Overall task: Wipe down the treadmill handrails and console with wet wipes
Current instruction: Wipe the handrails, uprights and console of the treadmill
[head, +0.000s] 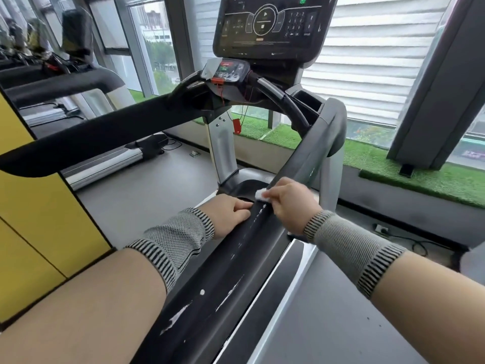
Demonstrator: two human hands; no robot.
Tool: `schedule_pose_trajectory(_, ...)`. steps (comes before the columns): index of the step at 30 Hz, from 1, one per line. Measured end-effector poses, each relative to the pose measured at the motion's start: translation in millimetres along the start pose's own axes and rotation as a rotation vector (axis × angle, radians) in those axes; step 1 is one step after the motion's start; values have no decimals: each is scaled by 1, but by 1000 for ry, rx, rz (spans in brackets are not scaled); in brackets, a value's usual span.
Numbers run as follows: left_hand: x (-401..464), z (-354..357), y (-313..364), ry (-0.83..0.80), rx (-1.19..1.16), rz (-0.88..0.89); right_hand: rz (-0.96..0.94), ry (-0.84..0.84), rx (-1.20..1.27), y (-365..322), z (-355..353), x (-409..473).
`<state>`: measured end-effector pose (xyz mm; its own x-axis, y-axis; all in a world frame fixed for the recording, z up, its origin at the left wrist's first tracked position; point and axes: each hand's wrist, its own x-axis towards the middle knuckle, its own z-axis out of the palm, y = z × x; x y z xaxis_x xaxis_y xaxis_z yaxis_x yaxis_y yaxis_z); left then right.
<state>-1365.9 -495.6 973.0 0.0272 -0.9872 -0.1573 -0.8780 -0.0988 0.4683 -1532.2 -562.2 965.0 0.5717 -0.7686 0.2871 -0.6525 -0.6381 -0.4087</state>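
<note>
You're mid-wipe on the right handrail (236, 258): right hand (290, 203) fingers pinch the wipe (261, 193), left hand (229, 210) fingers rest flat beside. Next, probably draw the wipe along the rail.

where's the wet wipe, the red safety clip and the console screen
wet wipe (260, 194): head view, its white bunched end beside the right hand.
red safety clip (237, 126): head view, the tag's middle.
console screen (267, 22): head view, the dark display's centre.

Handrail (236, 253): matt black covering, scuffed with white flakes. Wipe (260, 194): white soft cloth-like wad. Wrist sleeves (174, 241): grey ribbed knit. Upright (223, 148), centre: brushed silver metal. Console (267, 22): glossy dark panel.
</note>
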Motion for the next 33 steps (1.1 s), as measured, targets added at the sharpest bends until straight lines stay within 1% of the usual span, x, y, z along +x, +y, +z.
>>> schedule_pose_trajectory(2,1,0,0,9,15,12,-80,-43,31,-4,-6,-7)
schedule_pose_trajectory(3,1,0,0,9,9,14,-59,-38,21,0,-10,-2)
schedule_pose_trajectory(6,-2,1,2,16,-54,6,179,120,10,25,-15,16)
schedule_pose_trajectory(8,-3,2,0,27,-74,10,253,157,21,26,-7,13)
schedule_pose_trajectory(10,-3,2,0,36,-82,15,221,178,71,13,7,-3)
schedule_pose_trajectory(12,-2,2,0,43,-82,21,118,189,130,-5,12,-24)
schedule_pose_trajectory(14,-3,2,1,51,-71,35,24,116,159,-11,6,-34)
schedule_pose_trajectory(15,-4,3,2,54,-67,39,19,79,150,-8,1,-31)
schedule_pose_trajectory(16,-5,3,2,55,-66,36,56,84,142,-1,-3,-23)
schedule_pose_trajectory(18,-6,4,1,51,-74,24,217,187,153,13,-8,-6)
schedule_pose_trajectory(20,-6,6,0,55,-85,22,310,233,155,13,-3,-1)
schedule_pose_trajectory(21,-6,7,-1,58,-90,24,301,226,155,8,3,-4)
schedule_pose_trajectory(24,-5,6,-2,63,-104,47,109,166,176,-21,18,-30)
schedule_pose_trajectory(26,-6,6,-1,60,-107,56,43,103,164,-22,12,-32)
schedule_pose_trajectory(28,-7,8,-2,69,-106,31,108,89,115,-7,1,-18)
schedule_pose_trajectory(30,-7,9,-2,79,-109,8,224,165,85,9,-2,-7)
schedule_pose_trajectory(31,-7,10,-1,82,-109,9,242,190,86,10,0,-6)
schedule_pose_trajectory(33,-7,10,-1,86,-106,15,191,180,99,3,9,-15)
